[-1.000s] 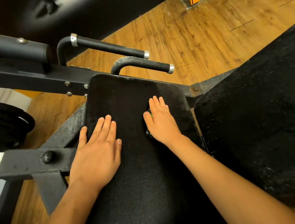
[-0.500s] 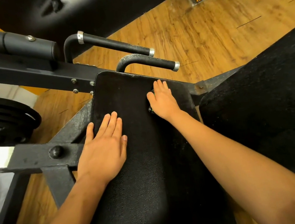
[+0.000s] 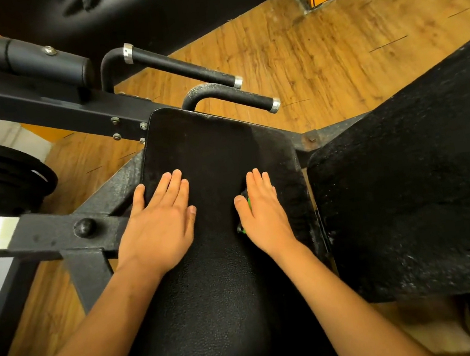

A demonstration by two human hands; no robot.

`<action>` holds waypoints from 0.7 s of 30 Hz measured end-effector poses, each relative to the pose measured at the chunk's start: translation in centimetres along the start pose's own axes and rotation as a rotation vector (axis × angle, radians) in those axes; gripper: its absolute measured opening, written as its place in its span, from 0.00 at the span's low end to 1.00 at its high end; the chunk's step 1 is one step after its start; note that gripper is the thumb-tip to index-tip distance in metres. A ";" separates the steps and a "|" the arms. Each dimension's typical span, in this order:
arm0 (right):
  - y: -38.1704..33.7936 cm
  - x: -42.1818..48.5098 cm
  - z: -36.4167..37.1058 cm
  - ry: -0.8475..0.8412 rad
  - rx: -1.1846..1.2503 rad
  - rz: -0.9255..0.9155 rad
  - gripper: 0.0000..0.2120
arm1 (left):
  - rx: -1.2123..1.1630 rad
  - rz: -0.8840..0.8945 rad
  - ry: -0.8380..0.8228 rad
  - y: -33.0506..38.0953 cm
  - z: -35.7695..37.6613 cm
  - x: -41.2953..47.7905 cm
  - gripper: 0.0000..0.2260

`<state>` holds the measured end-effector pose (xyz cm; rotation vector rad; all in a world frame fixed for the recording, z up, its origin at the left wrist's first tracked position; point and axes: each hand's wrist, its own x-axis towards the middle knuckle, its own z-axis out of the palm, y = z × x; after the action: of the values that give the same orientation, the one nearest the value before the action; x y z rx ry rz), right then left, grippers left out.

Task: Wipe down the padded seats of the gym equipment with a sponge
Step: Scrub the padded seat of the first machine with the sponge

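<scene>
Along the padded seat's (image 3: 208, 139) right edge, the flat right hand (image 3: 265, 215) is drawing the sponge (image 3: 243, 230) back, mid-wipe; flat left hand (image 3: 159, 225) is bracing.

My right hand (image 3: 265, 215) covers nearly all of the sponge (image 3: 249, 203); I see only green slivers. The weight plates (image 3: 0, 183) run off the left edge, the second pad (image 3: 421, 184) off the right.
</scene>
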<state>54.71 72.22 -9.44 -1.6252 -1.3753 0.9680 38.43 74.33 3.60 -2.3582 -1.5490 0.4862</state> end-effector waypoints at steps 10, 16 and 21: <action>-0.1 5.2 -0.8 0.016 -0.016 0.005 0.29 | -0.004 0.006 0.008 0.0 -0.1 0.0 0.26; -0.3 6.0 -1.3 0.004 -0.019 0.022 0.29 | 0.000 0.007 0.003 0.0 -0.2 0.0 0.26; 0.1 3.2 -1.1 -0.022 -0.034 0.017 0.29 | 0.008 0.000 -0.012 0.2 -0.3 0.0 0.27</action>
<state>56.12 75.32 -9.28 -1.6584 -1.4015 0.9804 38.69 74.20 3.82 -2.3536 -1.5490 0.5063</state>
